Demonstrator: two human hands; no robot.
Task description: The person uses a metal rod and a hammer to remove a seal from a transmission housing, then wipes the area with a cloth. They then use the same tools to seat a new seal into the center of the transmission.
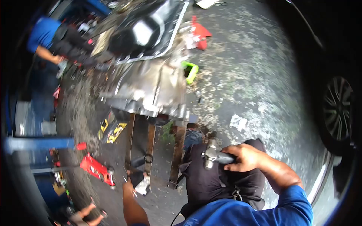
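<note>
My right hand (pixel 243 157) is closed round the black handle of a hammer (pixel 211 154). Its metal head lies over my dark trousers, above the thigh. Low on the left, my left hand (pixel 129 184) reaches down with curled fingers; a thin pale thing shows at them, too small to name. Beside that hand lie a black cloth (pixel 136 181) and a whitish crumpled piece (pixel 143 185). In front of me a large metal gearbox housing (pixel 151 83) with a black pan (pixel 151 30) rests by wooden slats (pixel 151 137).
A red floor jack (pixel 97 171) stands at left. Bright green (pixel 191 72) and red (pixel 200 34) objects lie past the housing. A crumpled white paper (pixel 238 122) is on the floor. Another person in blue (pixel 45 32) works at upper left. A car wheel (pixel 338 103) is at right.
</note>
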